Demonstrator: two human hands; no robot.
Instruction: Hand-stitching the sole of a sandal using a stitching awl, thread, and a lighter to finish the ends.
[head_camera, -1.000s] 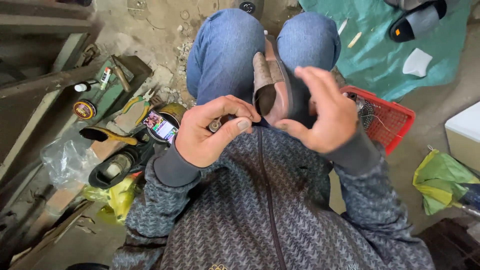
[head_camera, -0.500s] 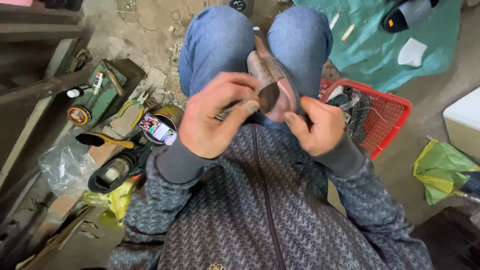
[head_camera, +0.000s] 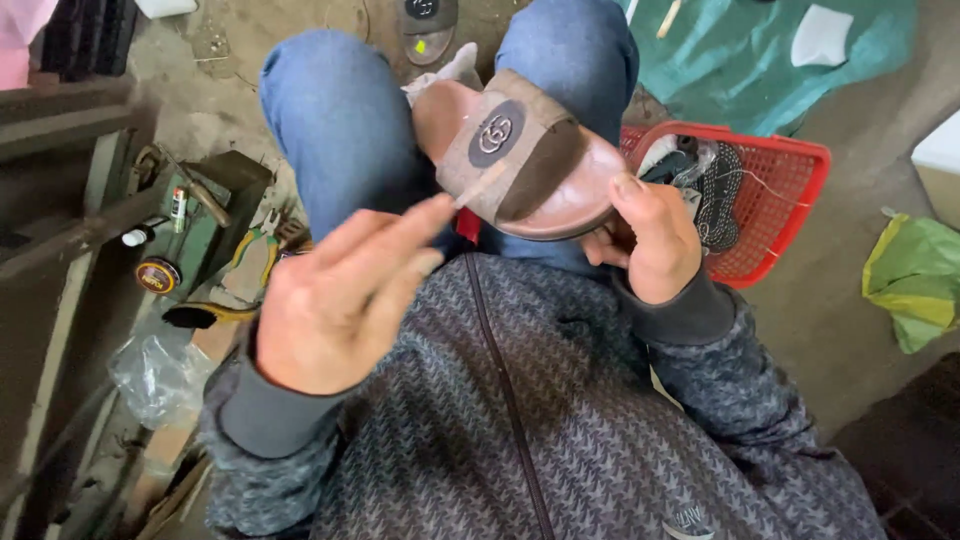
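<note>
Brown leather slide sandal, broad fabric strap

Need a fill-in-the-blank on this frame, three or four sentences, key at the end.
1. The right hand grips a brown ____ with a wide strap.
2. The left hand is raised with its fingers ____, gripping nothing.
3. The basket beside the right forearm is ____ in colour.
4. The person's trousers are blue ____.

Missing words: sandal; open; red; jeans
</note>
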